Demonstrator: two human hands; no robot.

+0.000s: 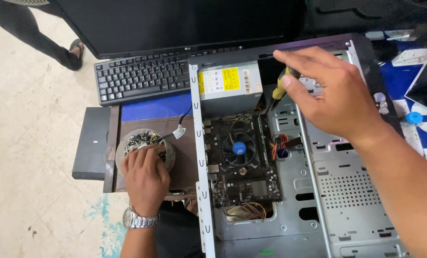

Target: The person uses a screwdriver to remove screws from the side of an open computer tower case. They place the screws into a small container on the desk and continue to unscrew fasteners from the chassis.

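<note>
With the open computer case [290,191] as landmark, the right hand [335,93] pinched a yellow-handled screwdriver [281,82] over its power supply [229,82] while the left hand [145,174], fingers curled, dipped into the screw bowl [127,143] beside the case; judged fetching a screw, then needing seating.

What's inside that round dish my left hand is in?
Small dark screws and bits fill the round dish. The left hand covers its near half, so what the fingers touch cannot be seen.

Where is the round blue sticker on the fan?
In the head view, the blue sticker sits mid-fan inside the open computer case, below the grey power supply.
</note>
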